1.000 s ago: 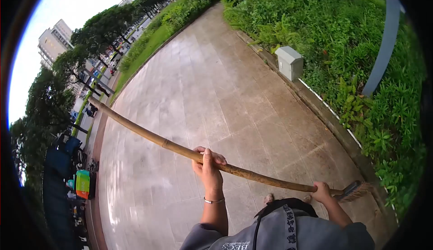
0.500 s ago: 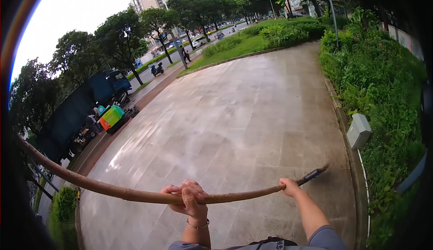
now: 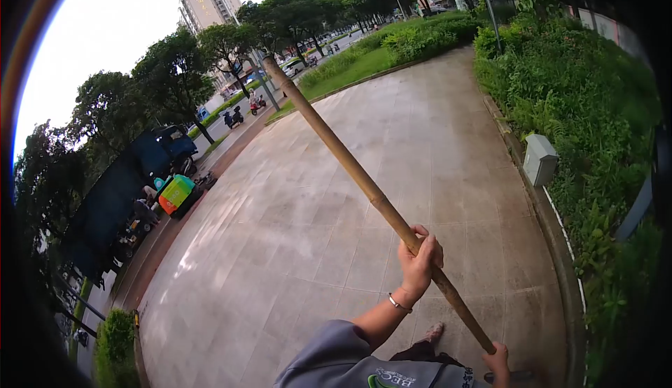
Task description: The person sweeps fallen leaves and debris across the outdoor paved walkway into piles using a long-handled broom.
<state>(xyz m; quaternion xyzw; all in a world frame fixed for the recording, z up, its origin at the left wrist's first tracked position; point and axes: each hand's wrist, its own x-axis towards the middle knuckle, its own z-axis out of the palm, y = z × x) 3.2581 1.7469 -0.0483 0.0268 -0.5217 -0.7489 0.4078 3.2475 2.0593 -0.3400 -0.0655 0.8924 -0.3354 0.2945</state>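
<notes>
A long bamboo pole [image 3: 336, 149] slants across the view, its upper end rising toward the far left and its lower part coming down at the bottom right. My left hand [image 3: 420, 256], with a bracelet [image 3: 400, 303] at the wrist, is wrapped round the pole below its middle. Lower down, my right hand [image 3: 498, 358] is closed round the pole near the bottom edge of the view. Something dark shows beside that hand, too little of it to make out. My shoe [image 3: 434, 332] stands on the paving [image 3: 315, 248].
Dense plants [image 3: 560, 101] and a grey utility box [image 3: 540, 160] line the right kerb. To the left, a dark truck [image 3: 133, 185] and an orange-green delivery box [image 3: 176, 195] stand along the roadside, with a person [image 3: 145, 211] nearby. A scooter rider [image 3: 256, 101] is further off.
The pole has swung from nearly level to a steep slant, its left end now up and ahead. My right hand has come down and closer; the black-banded frayed end is no longer plainly visible.
</notes>
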